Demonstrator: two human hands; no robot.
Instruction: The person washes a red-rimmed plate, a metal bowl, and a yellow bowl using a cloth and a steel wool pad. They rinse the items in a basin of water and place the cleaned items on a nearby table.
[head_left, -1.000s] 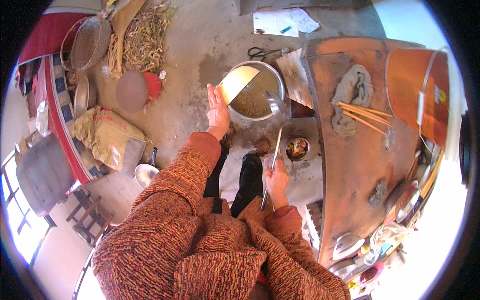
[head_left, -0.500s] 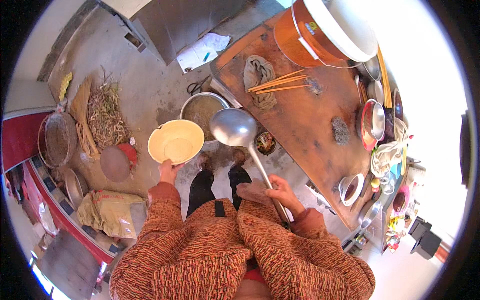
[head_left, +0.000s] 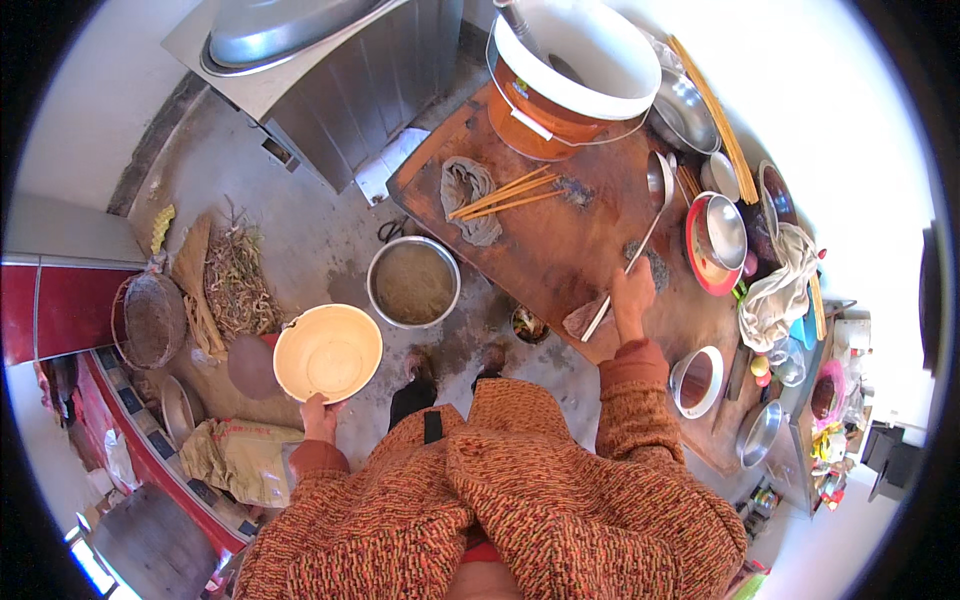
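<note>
My left hand (head_left: 320, 418) grips the near rim of a cream-coloured basin (head_left: 330, 352), held out over the floor; nothing shows inside it. In my right hand (head_left: 632, 298) is the long handle of a metal ladle (head_left: 658, 182). The ladle's bowl points away from me, over the wooden table. A brownish cloth-like piece (head_left: 582, 316) shows beside the same hand, under the handle's end; whether my fingers hold it too, I cannot tell. Partly behind this hand lies a dark grey scouring pad (head_left: 656, 268).
On the floor ahead stands a metal pot (head_left: 414, 282) with murky brownish contents. The table (head_left: 560, 240) carries a large orange bucket (head_left: 540, 125), several chopsticks (head_left: 505, 195) on a grey rag, a red-rimmed bowl (head_left: 708, 265) and a white bowl (head_left: 696, 382). A straw broom (head_left: 192, 270) lies left.
My right hand has moved right and forward with the ladle, from above the floor to above the table. The basin in my left hand has shifted slightly left and nearer; the view has also moved.
</note>
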